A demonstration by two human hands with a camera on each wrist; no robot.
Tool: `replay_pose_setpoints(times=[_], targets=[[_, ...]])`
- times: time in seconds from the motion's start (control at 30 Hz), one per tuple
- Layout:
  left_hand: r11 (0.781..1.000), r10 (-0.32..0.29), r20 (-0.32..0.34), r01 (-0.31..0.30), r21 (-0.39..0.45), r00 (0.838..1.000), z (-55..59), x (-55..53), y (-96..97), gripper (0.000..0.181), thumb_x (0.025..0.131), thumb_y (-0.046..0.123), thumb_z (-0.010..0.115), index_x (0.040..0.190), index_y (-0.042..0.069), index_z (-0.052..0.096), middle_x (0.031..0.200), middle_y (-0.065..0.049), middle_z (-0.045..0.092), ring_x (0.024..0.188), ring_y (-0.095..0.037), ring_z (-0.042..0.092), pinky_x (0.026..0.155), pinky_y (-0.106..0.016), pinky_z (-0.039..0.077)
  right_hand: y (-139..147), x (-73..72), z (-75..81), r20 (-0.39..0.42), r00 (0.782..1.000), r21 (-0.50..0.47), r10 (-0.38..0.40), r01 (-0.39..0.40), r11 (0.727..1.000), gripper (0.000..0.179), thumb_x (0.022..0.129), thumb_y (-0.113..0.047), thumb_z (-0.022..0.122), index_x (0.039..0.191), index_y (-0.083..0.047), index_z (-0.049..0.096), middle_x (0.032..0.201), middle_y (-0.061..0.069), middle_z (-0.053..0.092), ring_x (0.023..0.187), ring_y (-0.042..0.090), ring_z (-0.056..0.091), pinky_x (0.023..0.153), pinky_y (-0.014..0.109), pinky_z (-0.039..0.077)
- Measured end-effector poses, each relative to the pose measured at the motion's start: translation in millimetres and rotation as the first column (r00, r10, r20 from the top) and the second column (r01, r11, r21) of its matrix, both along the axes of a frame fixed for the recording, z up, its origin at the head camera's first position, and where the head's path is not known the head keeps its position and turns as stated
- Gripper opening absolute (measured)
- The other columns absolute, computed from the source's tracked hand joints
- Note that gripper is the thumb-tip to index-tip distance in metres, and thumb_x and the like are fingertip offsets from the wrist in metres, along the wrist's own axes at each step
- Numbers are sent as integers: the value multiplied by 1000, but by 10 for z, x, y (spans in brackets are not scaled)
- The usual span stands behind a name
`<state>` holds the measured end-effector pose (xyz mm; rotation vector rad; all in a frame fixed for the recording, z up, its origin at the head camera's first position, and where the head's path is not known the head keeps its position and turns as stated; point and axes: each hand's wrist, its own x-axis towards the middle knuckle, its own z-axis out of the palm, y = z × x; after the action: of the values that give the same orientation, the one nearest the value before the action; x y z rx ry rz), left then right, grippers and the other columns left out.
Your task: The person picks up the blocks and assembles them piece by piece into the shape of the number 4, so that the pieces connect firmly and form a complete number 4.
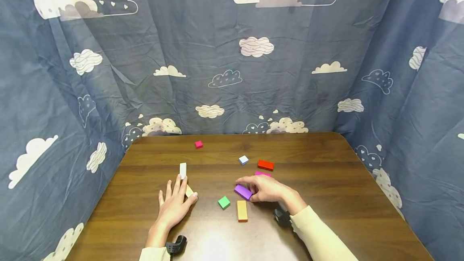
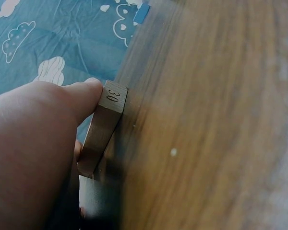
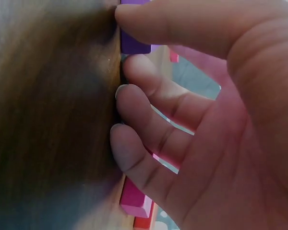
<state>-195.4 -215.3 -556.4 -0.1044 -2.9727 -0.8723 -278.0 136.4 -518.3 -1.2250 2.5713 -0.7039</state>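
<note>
My right hand pinches a purple block between thumb and index finger on the wooden table. In the right wrist view, the thumb lies along the purple block and the other fingers curl loosely below it. A magenta block lies just behind that hand. On the left, my left hand rests with fingers spread, beside and partly over a pale wooden block. Its thumb touches this block, whose end carries the number 30 in the left wrist view. A white block lies at the fingertips.
Between the hands are a green block and an orange-yellow block. Farther back lie a light blue block, a red block and a crimson block. A cloud-patterned curtain hangs behind the table.
</note>
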Motion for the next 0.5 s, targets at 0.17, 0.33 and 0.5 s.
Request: replay_pose_setpoints(times=[0.17,0.33,0.5], targets=[[1000,1,-47,0,27,999,-63,12,16,78,101,54,51,160,11,25,167,-17,13,149,-50,1,109,-73,-11,0,-25,-12,14,1000,22,6,-6,1000,67,76,-6,80,138,-21,60,72,-6,59,64,2,50,57,23,41],[1000,10,-67,-8,27,998,-156,-44,-7,78,100,56,51,160,13,26,167,-14,14,150,-48,1,110,-71,-11,6,-31,3,21,1000,28,-18,18,999,64,75,-6,79,134,-20,61,70,-9,58,62,1,50,57,23,42],[1000,19,-55,-19,-12,998,-226,-75,-51,81,99,63,46,161,15,25,168,-10,12,151,-45,1,110,-71,-9,-1,-19,24,42,999,23,-32,31,999,63,73,-3,77,132,-18,62,70,-8,60,62,1,52,58,22,43]])
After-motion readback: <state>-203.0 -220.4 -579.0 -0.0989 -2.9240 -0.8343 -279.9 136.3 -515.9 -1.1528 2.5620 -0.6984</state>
